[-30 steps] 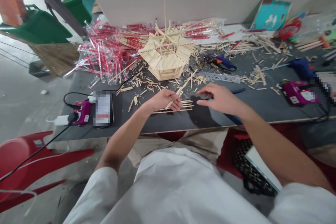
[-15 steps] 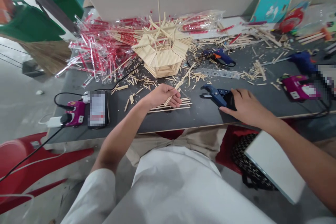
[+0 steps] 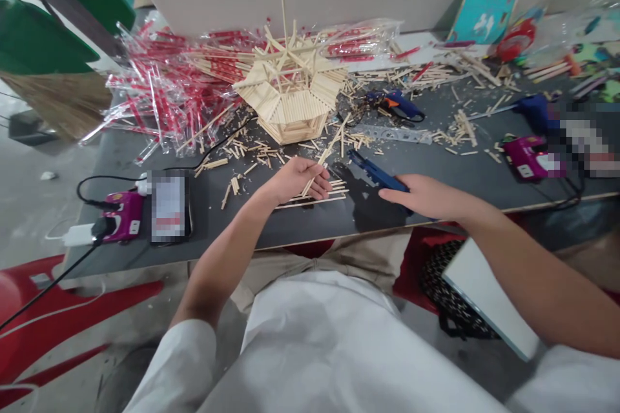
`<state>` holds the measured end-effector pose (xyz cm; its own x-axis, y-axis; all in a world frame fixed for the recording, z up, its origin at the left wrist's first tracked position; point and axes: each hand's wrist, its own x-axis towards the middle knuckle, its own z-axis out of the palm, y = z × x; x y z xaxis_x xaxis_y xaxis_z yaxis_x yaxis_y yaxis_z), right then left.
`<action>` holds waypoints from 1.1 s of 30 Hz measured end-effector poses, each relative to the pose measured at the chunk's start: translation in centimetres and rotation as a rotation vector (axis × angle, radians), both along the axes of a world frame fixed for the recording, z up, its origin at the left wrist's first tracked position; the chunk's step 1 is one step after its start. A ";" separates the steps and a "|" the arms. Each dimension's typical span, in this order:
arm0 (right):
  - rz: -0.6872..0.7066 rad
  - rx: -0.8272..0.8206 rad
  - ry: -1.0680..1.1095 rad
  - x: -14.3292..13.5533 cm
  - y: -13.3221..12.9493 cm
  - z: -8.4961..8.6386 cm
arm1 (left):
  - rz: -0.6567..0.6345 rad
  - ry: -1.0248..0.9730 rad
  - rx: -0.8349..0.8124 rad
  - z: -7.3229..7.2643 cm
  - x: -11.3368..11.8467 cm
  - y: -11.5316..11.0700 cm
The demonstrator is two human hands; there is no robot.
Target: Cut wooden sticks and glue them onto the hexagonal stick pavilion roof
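Note:
My left hand [image 3: 303,179] is closed around a few thin wooden sticks [image 3: 334,146], which point up and away from the palm. Just under it, several loose sticks [image 3: 322,201] lie side by side on the dark table. A blue hand cutter [image 3: 375,174] is gripped in my right hand [image 3: 423,197], its head angled toward the left hand and its shadow on the tabletop. Beyond the hands stands a many-sided wooden stick model [image 3: 295,106] with a sloped roof and a tall thin spike.
Red-and-clear plastic wrappers [image 3: 165,90] pile up at the back left. A blue glue gun [image 3: 402,105] and a clear ruler [image 3: 397,134] lie behind the cutter among stick offcuts. A phone [image 3: 169,206] and a purple power socket [image 3: 123,216] sit at left, another purple socket [image 3: 527,158] at right.
My right hand has lifted the blue cutter off the table, turned it and brought it closer to my left hand. My left hand keeps its hold on the sticks. The view has shifted slightly.

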<state>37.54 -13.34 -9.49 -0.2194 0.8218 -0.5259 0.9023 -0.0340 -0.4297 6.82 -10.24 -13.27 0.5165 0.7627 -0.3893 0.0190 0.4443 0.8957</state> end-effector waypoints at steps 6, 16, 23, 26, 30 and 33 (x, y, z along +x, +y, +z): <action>-0.023 -0.147 0.268 -2.7 0.6 0.3 | -0.070 0.009 -0.018 0.2 -0.9 -0.3; 0.027 -0.082 0.265 -4.7 0.7 1.1 | -0.119 0.050 -0.005 0.8 -0.2 -0.7; 0.121 -0.045 0.226 -5.4 0.7 1.7 | -0.146 0.096 0.023 1.2 -0.5 -0.5; 0.158 0.021 0.201 -5.5 0.5 1.7 | -0.151 0.102 0.040 1.2 -0.6 -0.4; 0.167 0.040 0.205 -5.4 0.1 1.9 | -0.177 0.088 0.053 1.2 -0.8 -0.5; 0.155 0.034 0.206 -5.1 -0.3 2.1 | -0.198 0.086 0.073 1.2 -1.0 -0.7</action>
